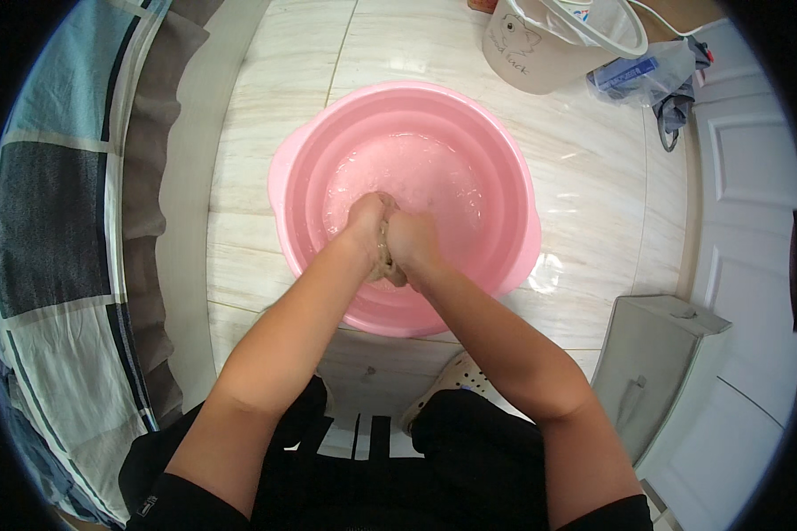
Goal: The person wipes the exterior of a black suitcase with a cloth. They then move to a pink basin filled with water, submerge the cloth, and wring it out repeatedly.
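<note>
A wet beige-brown cloth (390, 271) is bunched between my two hands, above the near left part of a pink plastic basin (515, 172). My left hand (366, 222) grips it from the left, and my right hand (413, 237) is closed on it from the right, the two fists nearly touching. Part of the cloth hangs below the fists, and some shows past the knuckles. Shallow clear water (432, 172) covers the basin's floor and glints with reflections. My fingers are mostly hidden behind the backs of my hands.
A lined waste bin (528, 56) stands at the back right, beside a clear plastic bag (647, 73). At the right are a grey box (651, 358) and a white panelled door (747, 159). A bed with a checked cover (53, 226) runs along the left. Tiled floor (584, 219) surrounds the basin.
</note>
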The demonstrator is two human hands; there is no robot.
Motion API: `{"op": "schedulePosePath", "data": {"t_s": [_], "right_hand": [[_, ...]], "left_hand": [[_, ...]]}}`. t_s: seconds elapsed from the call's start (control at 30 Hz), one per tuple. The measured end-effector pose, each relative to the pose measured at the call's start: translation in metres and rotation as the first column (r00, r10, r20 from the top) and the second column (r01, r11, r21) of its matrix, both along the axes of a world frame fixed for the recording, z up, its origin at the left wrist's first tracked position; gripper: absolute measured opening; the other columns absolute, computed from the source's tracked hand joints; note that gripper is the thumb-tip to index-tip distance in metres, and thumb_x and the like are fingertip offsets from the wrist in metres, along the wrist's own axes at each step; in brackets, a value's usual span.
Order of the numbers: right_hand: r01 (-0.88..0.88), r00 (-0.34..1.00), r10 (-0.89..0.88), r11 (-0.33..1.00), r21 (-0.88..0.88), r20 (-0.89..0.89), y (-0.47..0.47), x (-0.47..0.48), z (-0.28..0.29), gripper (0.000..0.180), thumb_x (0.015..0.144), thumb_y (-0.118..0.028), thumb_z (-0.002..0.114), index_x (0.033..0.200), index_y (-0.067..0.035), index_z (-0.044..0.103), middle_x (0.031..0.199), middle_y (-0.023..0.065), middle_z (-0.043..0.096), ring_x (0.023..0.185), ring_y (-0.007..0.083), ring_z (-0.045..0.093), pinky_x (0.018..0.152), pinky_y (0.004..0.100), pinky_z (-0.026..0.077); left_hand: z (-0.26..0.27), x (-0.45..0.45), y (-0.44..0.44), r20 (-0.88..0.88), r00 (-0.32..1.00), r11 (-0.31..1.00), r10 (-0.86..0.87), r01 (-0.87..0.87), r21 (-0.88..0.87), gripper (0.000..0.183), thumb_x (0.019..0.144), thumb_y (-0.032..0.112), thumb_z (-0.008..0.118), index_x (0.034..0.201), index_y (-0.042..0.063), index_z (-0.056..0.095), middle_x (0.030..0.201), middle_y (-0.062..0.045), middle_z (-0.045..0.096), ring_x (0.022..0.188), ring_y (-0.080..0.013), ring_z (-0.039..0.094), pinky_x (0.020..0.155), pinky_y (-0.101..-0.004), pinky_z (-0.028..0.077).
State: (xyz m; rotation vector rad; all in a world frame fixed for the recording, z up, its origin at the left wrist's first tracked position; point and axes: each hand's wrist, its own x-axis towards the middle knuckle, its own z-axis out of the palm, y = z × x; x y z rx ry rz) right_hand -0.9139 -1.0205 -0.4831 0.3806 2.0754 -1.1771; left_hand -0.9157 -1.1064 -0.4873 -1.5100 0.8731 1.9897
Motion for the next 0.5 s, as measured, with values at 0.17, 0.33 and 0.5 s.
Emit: {"op": "schedulePosePath", "data": {"t_s": [0.17, 0.33, 0.5], "right_hand": [[-0.037, 0.994, 0.036, 0.999, 0.007, 0.103, 0.017, -0.003, 0.007, 0.047, 0.094, -0.035, 0.051, 0.090, 0.008, 0.069, 0.080, 0.0245, 0.069, 0.077, 0.0349, 0.071, 0.072, 0.0446, 0.054], [-0.289, 0.953, 0.292, 0.956, -0.051, 0.079, 0.035, -0.044, 0.039, 0.045, 0.092, -0.039, 0.058, 0.081, 0.003, 0.070, 0.064, 0.0163, 0.066, 0.070, 0.0311, 0.071, 0.066, 0.0449, 0.054], [-0.428, 0.373, 0.659, 0.747, 0.509, -0.653, 0.090, -0.070, 0.012, 0.037, 0.085, -0.024, 0.072, 0.061, -0.003, 0.053, 0.073, 0.0120, 0.065, 0.076, 0.0291, 0.068, 0.065, 0.0439, 0.055]], "left_hand": [[0.004, 0.011, 0.016, -0.121, 0.993, 0.999, -0.010, 0.004, -0.051, 0.029, 0.097, 0.029, 0.046, 0.085, 0.008, 0.062, 0.081, -0.011, 0.060, 0.076, -0.0259, 0.055, 0.071, -0.0459, 0.047], [-0.015, 0.010, -0.040, -0.233, 0.743, 0.484, -0.627, 0.137, -0.864, 0.052, 0.102, 0.041, 0.038, 0.088, 0.000, 0.067, 0.087, -0.027, 0.067, 0.076, -0.0419, 0.063, 0.074, -0.0490, 0.049], [0.022, 0.024, -0.067, 0.283, 0.293, -0.221, -0.913, 0.229, -0.948, 0.037, 0.096, 0.035, 0.053, 0.093, 0.001, 0.067, 0.087, -0.021, 0.067, 0.086, -0.0402, 0.064, 0.079, -0.0475, 0.050]]}}
